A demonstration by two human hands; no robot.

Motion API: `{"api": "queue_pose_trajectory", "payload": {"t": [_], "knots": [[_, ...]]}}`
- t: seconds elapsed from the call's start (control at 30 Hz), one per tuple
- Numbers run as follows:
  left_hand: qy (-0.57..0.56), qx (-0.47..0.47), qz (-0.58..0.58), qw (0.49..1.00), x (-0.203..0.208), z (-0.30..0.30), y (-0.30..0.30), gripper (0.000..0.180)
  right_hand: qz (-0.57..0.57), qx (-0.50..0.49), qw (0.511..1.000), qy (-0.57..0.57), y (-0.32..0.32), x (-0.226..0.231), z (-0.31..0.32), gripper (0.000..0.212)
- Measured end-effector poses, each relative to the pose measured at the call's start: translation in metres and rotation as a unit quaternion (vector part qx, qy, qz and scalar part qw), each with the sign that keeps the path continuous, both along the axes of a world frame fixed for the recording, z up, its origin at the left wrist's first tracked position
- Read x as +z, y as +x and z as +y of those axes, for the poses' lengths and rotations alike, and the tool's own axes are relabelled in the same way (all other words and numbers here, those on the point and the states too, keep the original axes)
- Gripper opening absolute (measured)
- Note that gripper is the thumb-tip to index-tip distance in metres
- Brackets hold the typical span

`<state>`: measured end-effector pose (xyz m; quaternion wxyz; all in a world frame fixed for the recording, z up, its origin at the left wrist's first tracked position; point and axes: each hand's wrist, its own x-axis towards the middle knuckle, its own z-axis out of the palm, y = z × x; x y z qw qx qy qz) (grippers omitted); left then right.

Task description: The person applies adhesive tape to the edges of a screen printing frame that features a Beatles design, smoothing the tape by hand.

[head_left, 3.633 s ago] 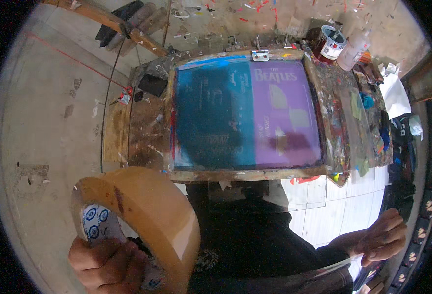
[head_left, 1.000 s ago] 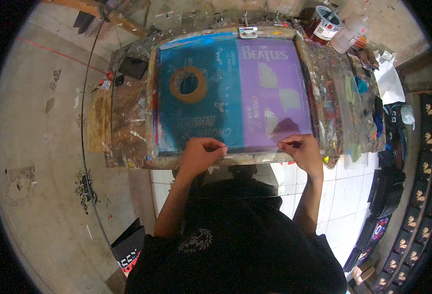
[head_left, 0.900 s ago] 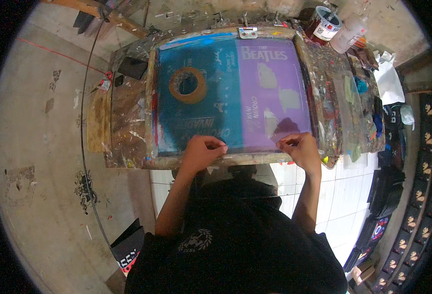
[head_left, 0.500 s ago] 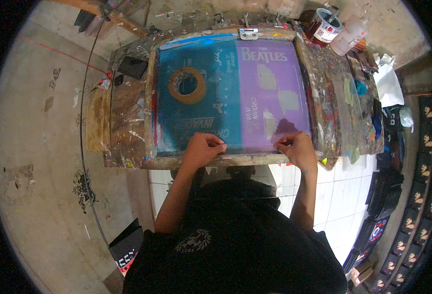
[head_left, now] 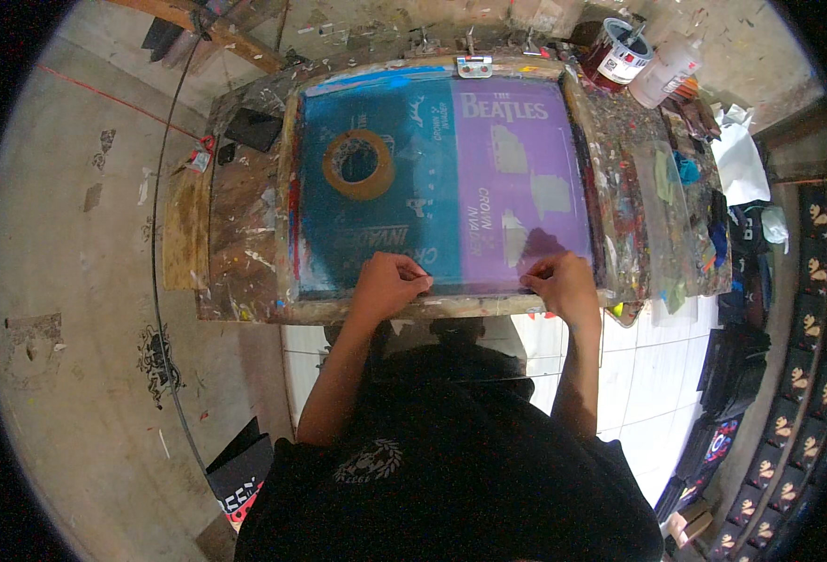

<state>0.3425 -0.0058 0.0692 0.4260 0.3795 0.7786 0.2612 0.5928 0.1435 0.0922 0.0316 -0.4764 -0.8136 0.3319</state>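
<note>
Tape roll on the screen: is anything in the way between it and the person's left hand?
Nothing visible stands between the left hand and the tape roll: just the flat teal part of the screen, on which the roll lies.

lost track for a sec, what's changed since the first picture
The left hand let go of the tape roll, which now lies on the screen's blue-green side. The right hand came in from the right; both now pinch at the near edge, though whether they hold anything is unclear. The tin and bottle stayed put.
</note>
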Motion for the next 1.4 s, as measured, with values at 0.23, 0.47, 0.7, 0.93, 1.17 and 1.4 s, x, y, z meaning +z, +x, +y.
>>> {"api": "queue_pose_trajectory", "payload": {"t": [0.23,0.47,0.7,0.93,1.17,1.4], "knots": [[0.003,-0.001,0.017,1.000,0.010,0.003,0.003,0.020,-0.010,-0.017,1.000,-0.015,-0.001,-0.004,-0.002,0.017],[-0.042,-0.042,0.114,0.992,0.012,0.009,0.002,0.027,-0.036,0.014,0.999,0.030,-0.004,-0.002,0.001,0.018],[-0.140,-0.134,0.190,0.963,0.032,0.015,-0.014,0.041,-0.114,0.131,0.980,0.092,-0.012,0.014,0.019,0.030],[-0.095,-0.185,0.238,0.949,0.041,0.017,-0.017,0.045,-0.169,0.217,0.955,0.111,-0.017,0.012,0.034,0.041],[0.011,-0.217,0.168,0.961,0.037,0.023,-0.017,0.039,-0.126,0.225,0.966,0.035,-0.017,0.023,0.041,0.031],[0.144,-0.290,0.071,0.944,0.028,0.019,0.021,0.027,0.059,0.261,0.962,0.062,-0.017,0.016,-0.002,0.017]]}}
